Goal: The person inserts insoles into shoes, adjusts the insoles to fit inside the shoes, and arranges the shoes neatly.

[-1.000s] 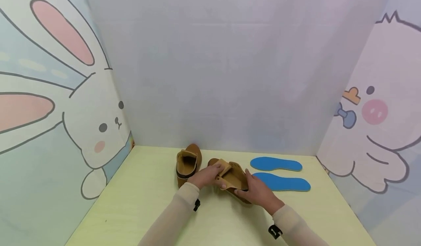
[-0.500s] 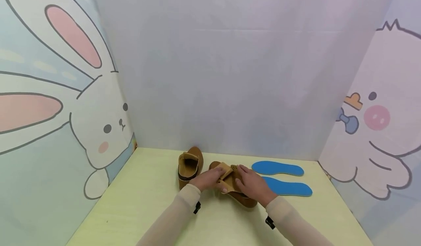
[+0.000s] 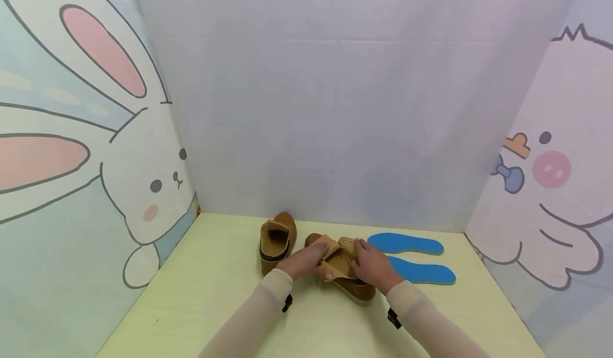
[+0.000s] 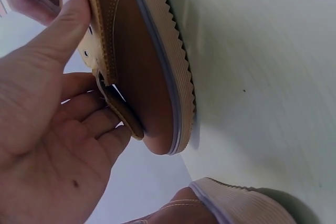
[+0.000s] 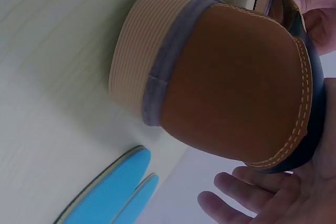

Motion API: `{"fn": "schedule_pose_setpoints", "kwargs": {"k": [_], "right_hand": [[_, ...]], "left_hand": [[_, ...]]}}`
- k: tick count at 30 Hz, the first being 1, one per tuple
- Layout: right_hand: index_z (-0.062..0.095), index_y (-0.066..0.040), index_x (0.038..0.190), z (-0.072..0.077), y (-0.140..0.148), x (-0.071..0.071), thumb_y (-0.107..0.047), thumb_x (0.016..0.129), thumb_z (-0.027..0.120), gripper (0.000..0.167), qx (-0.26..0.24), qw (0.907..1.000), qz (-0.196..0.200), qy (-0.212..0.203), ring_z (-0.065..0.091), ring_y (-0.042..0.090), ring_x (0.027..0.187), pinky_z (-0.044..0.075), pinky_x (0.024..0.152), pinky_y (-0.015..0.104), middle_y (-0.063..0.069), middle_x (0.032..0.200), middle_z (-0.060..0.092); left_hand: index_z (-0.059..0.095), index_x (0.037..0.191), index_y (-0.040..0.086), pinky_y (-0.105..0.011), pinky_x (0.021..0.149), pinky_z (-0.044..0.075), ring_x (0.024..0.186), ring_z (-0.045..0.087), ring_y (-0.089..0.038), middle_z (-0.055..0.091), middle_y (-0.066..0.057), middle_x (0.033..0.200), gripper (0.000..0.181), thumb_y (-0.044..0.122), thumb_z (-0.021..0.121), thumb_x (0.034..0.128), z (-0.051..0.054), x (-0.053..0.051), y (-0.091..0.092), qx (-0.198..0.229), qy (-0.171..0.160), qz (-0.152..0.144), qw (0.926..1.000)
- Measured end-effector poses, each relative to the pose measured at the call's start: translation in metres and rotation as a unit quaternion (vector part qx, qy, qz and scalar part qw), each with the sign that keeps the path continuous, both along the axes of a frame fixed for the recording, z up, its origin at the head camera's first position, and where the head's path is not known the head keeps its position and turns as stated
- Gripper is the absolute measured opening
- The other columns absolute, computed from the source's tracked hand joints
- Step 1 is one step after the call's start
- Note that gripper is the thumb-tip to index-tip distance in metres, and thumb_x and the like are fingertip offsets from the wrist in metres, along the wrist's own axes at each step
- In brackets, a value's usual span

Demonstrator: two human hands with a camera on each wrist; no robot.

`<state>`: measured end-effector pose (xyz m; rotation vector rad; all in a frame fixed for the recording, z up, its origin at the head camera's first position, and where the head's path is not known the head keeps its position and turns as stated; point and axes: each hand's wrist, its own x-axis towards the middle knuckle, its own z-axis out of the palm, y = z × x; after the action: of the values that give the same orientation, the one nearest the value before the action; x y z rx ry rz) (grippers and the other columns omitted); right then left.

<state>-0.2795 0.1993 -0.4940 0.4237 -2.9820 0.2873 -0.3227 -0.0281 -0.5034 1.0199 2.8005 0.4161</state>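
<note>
A brown leather shoe (image 3: 356, 290) sits on the table with its opening spread wide, toe pointing away to the left. My left hand (image 3: 305, 259) grips its front: in the left wrist view the thumb (image 4: 73, 17) presses the near eyelet flap, while fingers lie against the folded-forward tongue (image 4: 123, 114). On the far side, my right hand (image 3: 375, 265) holds the other eyelet flap (image 3: 347, 243) near the collar. The right wrist view shows the shoe's heel (image 5: 236, 82), with that hand's fingers outside the collar; its thumb is mostly hidden there.
A second brown shoe (image 3: 275, 241) stands left of the held one, toe toward the back wall. Two blue insoles (image 3: 404, 242) lie side by side at the right on the pale table (image 3: 210, 294). Printed cartoon panels border both sides.
My right hand shifted from the shoe's rear side to the far eyelet flap, which now stands pulled outward. My left hand keeps its grip at the front.
</note>
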Motion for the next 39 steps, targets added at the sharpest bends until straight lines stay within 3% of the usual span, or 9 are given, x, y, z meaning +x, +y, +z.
{"fn": "schedule_pose_setpoints", "kwargs": {"k": [5, 9, 12, 16, 26, 33, 39], "right_hand": [[0.045, 0.009, 0.147, -0.002, 0.003, -0.005, -0.019, 0.098, 0.065, 0.06, -0.029, 0.9989, -0.013, -0.036, 0.054, 0.046, 0.124, 0.053, 0.088, 0.055, 0.028, 0.145, 0.049], [0.048, 0.008, 0.144, -0.004, 0.006, -0.011, -0.019, 0.098, 0.066, 0.056, -0.057, 0.9959, -0.02, -0.067, 0.063, 0.034, 0.102, 0.053, 0.078, 0.049, 0.023, 0.126, 0.062], [0.052, 0.007, 0.141, -0.007, 0.007, -0.014, -0.019, 0.098, 0.066, 0.052, -0.073, 0.9933, -0.02, -0.087, 0.059, 0.023, 0.082, 0.05, 0.069, 0.043, 0.015, 0.107, 0.066], [0.057, 0.005, 0.136, -0.011, 0.007, -0.015, -0.019, 0.099, 0.065, 0.045, -0.086, 0.9895, -0.019, -0.115, 0.057, 0.018, 0.076, 0.049, 0.068, 0.04, 0.009, 0.098, 0.066], [0.059, 0.008, 0.134, -0.007, 0.008, -0.015, -0.016, 0.099, 0.064, 0.043, -0.111, 0.985, -0.012, -0.132, 0.064, 0.024, 0.088, 0.053, 0.078, 0.045, 0.017, 0.111, 0.068], [0.048, 0.009, 0.144, -0.004, 0.012, -0.016, -0.015, 0.099, 0.061, 0.053, -0.142, 0.9799, -0.014, -0.14, 0.06, 0.022, 0.081, 0.049, 0.076, 0.044, 0.019, 0.108, 0.068], [0.044, 0.009, 0.148, 0.0, 0.015, -0.013, -0.012, 0.1, 0.058, 0.055, -0.17, 0.9763, -0.016, -0.133, 0.059, 0.029, 0.091, 0.047, 0.075, 0.045, 0.027, 0.132, 0.059]], "left_hand": [[0.038, 0.156, 0.004, -0.036, 0.117, 0.031, 0.149, 0.03, -0.024, 0.035, -0.013, 0.161, 0.091, 0.053, 0.072, 0.0869, -0.001, 0.001, -0.001, 0.01, -0.007, 0.008, 0.9999], [0.039, 0.156, 0.004, -0.036, 0.117, 0.03, 0.149, 0.03, -0.025, 0.034, -0.013, 0.161, 0.09, 0.052, 0.073, 0.0875, -0.001, 0.0, 0.0, 0.016, -0.009, 0.01, 0.9998], [0.039, 0.156, 0.004, -0.036, 0.117, 0.031, 0.149, 0.03, -0.024, 0.035, -0.013, 0.161, 0.09, 0.052, 0.073, 0.0871, -0.003, 0.0, 0.0, 0.015, -0.009, 0.011, 0.9998], [0.039, 0.156, 0.004, -0.036, 0.117, 0.031, 0.149, 0.03, -0.024, 0.035, -0.013, 0.161, 0.091, 0.052, 0.074, 0.0867, -0.005, 0.002, 0.0, 0.015, -0.015, 0.011, 0.9997], [0.042, 0.154, 0.003, -0.036, 0.116, 0.033, 0.147, 0.034, -0.025, 0.037, -0.014, 0.159, 0.089, 0.051, 0.074, 0.0867, -0.004, 0.002, 0.001, 0.018, -0.007, 0.014, 0.9997], [0.041, 0.154, 0.001, -0.036, 0.116, 0.032, 0.148, 0.033, -0.026, 0.038, -0.015, 0.159, 0.089, 0.05, 0.074, 0.0867, 0.0, 0.002, 0.002, 0.016, -0.008, 0.01, 0.9998], [0.041, 0.154, 0.003, -0.036, 0.117, 0.031, 0.148, 0.032, -0.025, 0.038, -0.014, 0.159, 0.088, 0.049, 0.074, 0.0867, -0.001, 0.004, 0.001, 0.016, -0.014, 0.012, 0.9997]]}}
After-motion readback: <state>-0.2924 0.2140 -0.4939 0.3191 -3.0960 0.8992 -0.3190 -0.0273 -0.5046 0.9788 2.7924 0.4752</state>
